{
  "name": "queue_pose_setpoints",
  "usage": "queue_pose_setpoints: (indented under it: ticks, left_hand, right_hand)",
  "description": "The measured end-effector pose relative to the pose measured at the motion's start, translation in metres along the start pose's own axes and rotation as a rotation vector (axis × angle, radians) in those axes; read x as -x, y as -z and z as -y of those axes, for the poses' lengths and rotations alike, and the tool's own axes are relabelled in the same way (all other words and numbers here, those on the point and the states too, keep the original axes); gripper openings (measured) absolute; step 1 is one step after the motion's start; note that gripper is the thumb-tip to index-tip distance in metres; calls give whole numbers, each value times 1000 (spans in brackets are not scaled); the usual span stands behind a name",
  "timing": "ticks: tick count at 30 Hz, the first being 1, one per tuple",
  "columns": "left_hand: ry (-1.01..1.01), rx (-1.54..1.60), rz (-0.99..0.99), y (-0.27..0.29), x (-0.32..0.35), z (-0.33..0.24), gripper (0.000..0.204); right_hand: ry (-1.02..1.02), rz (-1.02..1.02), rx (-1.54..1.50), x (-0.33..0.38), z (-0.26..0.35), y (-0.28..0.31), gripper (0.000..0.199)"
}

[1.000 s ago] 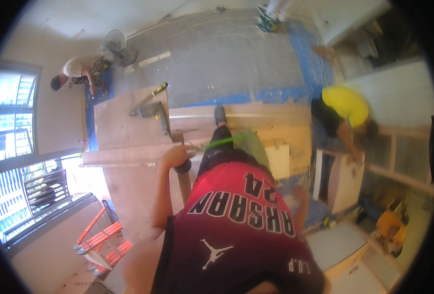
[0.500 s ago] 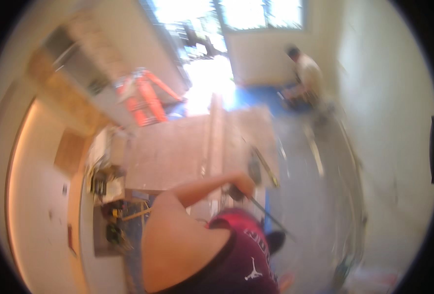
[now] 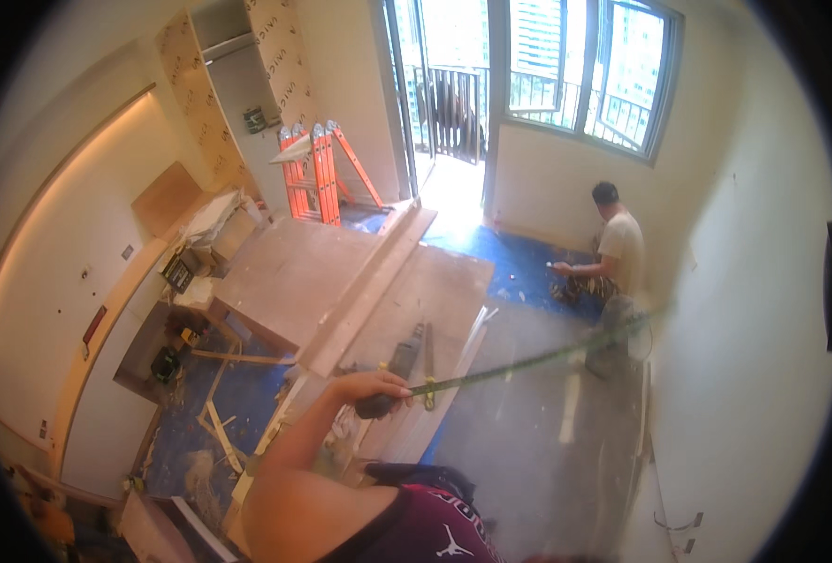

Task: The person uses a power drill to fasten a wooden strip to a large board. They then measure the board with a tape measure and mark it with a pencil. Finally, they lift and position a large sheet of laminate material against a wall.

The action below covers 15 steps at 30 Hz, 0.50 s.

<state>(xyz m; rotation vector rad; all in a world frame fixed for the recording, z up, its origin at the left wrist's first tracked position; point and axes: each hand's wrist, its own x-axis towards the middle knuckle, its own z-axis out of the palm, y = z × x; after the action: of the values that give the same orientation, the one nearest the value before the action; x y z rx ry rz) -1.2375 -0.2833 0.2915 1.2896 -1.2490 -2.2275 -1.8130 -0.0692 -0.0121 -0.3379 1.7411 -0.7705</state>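
My left hand (image 3: 378, 391), its bare arm rising from the lower edge, is closed round the dark case of a tape measure (image 3: 374, 406). A long greenish blade (image 3: 528, 361) runs out from it to the right, slanting up in front of the floor; its far end is smeared against the wall. Just beyond the hand, a dark power tool (image 3: 404, 355) lies on a brown board. Beside it is a slim dark tool with a yellow-green end (image 3: 429, 394). My right hand does not show; a sliver of skin at the lower edge is too small to tell.
A co-worker (image 3: 619, 244) crouches on blue floor sheeting (image 3: 519, 272) near the windows. Orange ladder (image 3: 324, 178) stands beyond a low brown platform (image 3: 294, 267) with long boards (image 3: 364, 291) across it. Wood offcuts (image 3: 219, 432) lie at left. A pale wall (image 3: 754, 375) borders the right.
My left hand has swung the tape blade from pointing down-right to pointing up-right. The view has shifted, and more of the windows and left floor shows.
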Motion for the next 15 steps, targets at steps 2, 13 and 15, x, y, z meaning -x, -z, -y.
queue_pose_setpoints:
  ticks: [2, 13, 15]
  left_hand:
    - [-91, 88, -189, -58, -22, 43, 33]
    - [-100, 86, -200, -166, -180, 23, 33]
    - [-69, 165, -218, -156, -220, -5, 36]
  right_hand:
    - [-13, -66, -1, -28, 25, 64, 48]
    - [108, -61, 147, -190, 203, 180, 48]
    - [188, 147, 187, -224, 241, 137, 47]
